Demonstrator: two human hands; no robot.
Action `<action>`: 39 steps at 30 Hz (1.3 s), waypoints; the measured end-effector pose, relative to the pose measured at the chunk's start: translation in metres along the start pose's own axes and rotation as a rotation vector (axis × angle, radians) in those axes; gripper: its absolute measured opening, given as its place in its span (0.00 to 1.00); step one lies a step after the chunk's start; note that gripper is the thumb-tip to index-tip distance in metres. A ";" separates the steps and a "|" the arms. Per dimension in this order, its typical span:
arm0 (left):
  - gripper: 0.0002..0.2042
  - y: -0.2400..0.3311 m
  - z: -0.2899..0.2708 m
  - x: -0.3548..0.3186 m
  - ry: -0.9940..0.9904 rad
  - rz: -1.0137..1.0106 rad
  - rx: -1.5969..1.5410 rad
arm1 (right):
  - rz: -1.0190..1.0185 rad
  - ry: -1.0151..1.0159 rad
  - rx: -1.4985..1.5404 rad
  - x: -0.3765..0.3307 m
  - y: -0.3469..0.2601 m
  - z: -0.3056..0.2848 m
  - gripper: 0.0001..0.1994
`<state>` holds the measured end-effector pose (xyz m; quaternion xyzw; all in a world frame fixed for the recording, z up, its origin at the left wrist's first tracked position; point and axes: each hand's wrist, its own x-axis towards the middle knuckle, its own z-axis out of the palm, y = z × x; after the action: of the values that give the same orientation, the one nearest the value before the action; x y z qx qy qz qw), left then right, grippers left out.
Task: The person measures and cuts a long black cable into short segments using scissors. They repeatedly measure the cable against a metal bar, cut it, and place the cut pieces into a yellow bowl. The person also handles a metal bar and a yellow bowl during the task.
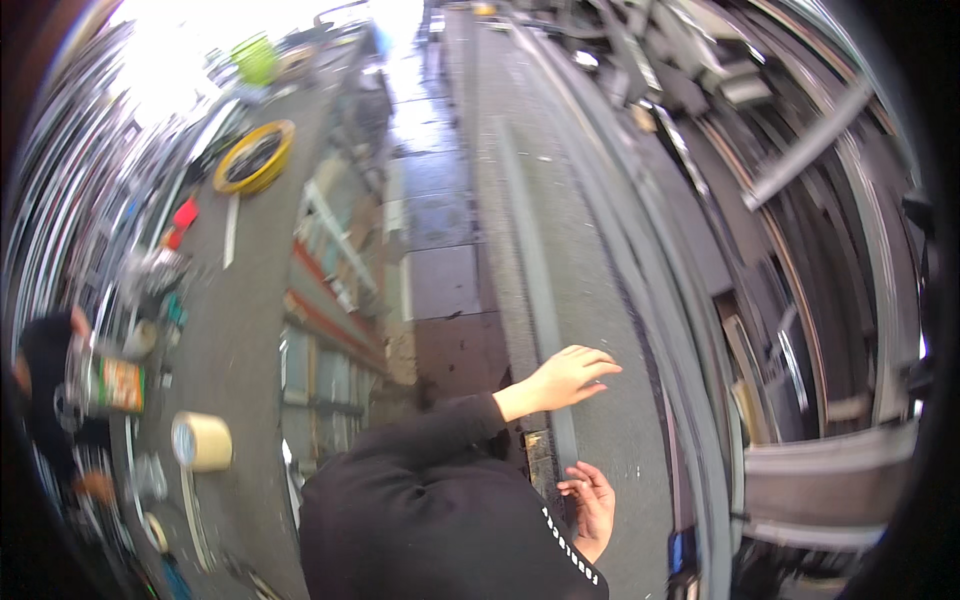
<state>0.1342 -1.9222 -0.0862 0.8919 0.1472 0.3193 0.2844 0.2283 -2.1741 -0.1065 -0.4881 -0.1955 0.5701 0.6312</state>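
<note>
A long, thin grey bar runs lengthwise along the grey-topped bench. My left hand reaches across from the left above the bar, with its fingers stretched out and pointing right. Whether it touches the bar I cannot tell. Closer to me, my right hand is beside the bar's near end, its fingers loosely bent and apart. Nothing shows in either hand. A small worn wooden-looking piece sits at the bench's left edge, next to the bar.
Long grey profiles line the bench's right side, before a crowded rack. Across the dark tiled aisle, another bench holds a yellow round container and a tape roll. A person in dark clothing is at the far left.
</note>
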 end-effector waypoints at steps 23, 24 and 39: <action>0.21 -0.302 -0.484 -0.224 1.129 -0.760 0.618 | 0.002 -0.075 -0.183 0.117 0.009 0.117 0.18; 0.20 -0.318 -0.498 -0.236 1.038 -0.786 0.960 | 0.015 -0.039 -0.183 0.121 0.012 0.122 0.18; 0.22 -0.283 -0.511 -0.230 1.584 -0.716 -0.301 | 0.009 0.111 -0.220 0.147 0.028 0.150 0.15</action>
<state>-0.3957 -1.5878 -0.0444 0.2616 0.5282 0.7515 0.2964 0.1334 -1.9846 -0.1089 -0.5861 -0.2197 0.5203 0.5810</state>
